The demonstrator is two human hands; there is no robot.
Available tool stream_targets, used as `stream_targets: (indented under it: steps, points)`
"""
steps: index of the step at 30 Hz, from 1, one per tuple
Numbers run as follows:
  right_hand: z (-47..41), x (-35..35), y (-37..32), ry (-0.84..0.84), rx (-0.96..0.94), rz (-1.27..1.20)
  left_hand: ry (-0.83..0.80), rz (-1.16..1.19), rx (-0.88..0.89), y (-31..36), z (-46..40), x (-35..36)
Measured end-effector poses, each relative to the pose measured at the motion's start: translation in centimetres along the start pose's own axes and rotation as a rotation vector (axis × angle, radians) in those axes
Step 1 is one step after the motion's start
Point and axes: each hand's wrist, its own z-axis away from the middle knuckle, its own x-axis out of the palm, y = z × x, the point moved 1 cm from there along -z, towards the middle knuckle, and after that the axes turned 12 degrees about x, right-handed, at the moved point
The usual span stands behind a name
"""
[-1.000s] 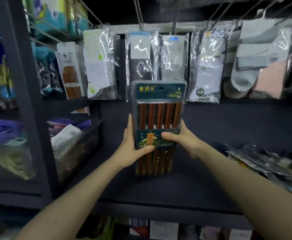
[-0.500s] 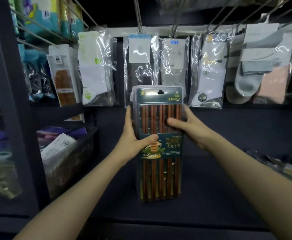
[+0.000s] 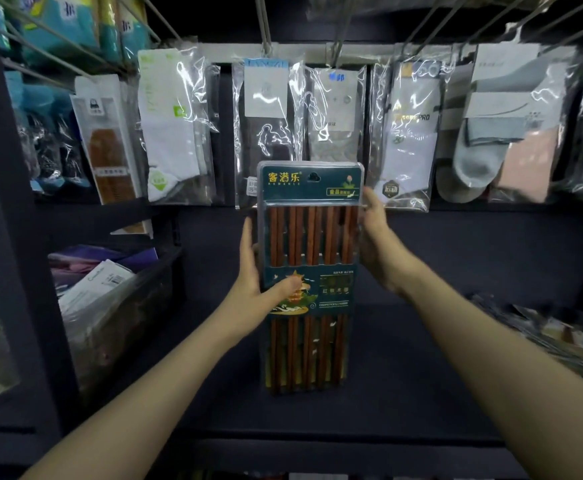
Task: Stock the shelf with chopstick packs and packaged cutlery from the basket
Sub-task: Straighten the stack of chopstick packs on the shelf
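Note:
A dark green chopstick pack (image 3: 312,237) with several reddish-brown chopsticks behind clear plastic stands upright in front of me, over the dark shelf (image 3: 421,358). My left hand (image 3: 253,292) grips its left edge at mid-height, with the thumb across the printed label. Higher up, my right hand (image 3: 374,244) holds the right edge, fingers pointing upward along the side. The pack's top reaches the bottom of the hanging sock packs. The basket is not in view.
Bagged socks (image 3: 411,133) hang in a row from metal hooks across the back. At the left, a clear bin (image 3: 120,306) holds packaged goods beside a dark upright post (image 3: 13,271). Flat packages (image 3: 553,337) are piled on the shelf's right end.
The pack has risen and moved toward the back of the shelf. My right hand slid from the front of the pack up to its right edge, while the left kept its grip.

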Motion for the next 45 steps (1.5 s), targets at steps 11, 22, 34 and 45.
stream_targets:
  steps: [11,22,34,45]
  points:
    - [1.1,4.9,4.2,0.050,0.123,-0.079,-0.013,-0.011,-0.126,-0.8,3.8,-1.3]
    - [-0.7,13.2,10.0,-0.169,0.865,-0.172,0.066,0.170,-0.895,-1.2,8.5,-6.9]
    - [-4.2,17.4,9.5,-0.009,0.871,-0.266,-0.409,-1.005,-0.184,-0.3,12.5,-8.8]
    - [0.4,19.0,13.3,-0.107,0.664,-0.364,-0.534,-1.347,0.084,-0.9,13.5,-9.6]
